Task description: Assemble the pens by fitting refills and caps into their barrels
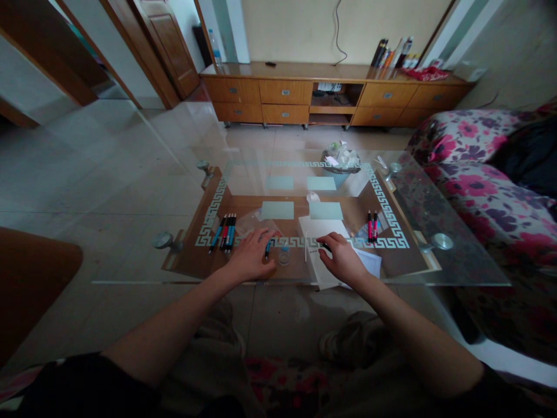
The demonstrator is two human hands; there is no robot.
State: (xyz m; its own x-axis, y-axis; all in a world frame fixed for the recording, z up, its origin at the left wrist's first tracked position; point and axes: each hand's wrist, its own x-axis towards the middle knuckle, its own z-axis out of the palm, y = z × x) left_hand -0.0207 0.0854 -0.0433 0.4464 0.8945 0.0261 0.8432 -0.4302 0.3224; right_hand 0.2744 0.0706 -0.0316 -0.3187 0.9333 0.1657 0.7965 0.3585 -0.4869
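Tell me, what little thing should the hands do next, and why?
Maybe the left hand should pinch the blue pen and bring it toward the right hand. That pen is right by the left hand, though I can't tell if it's gripped, and the right hand seems to have a small dark thing at its fingertips.

A pen cluster (229, 232) lies left on the coffee table (278, 210), two pens (375, 227) right, paper (328, 273) between; over there behind stands the drawer cabinet (285, 93), the sofa (472, 177) rightward.
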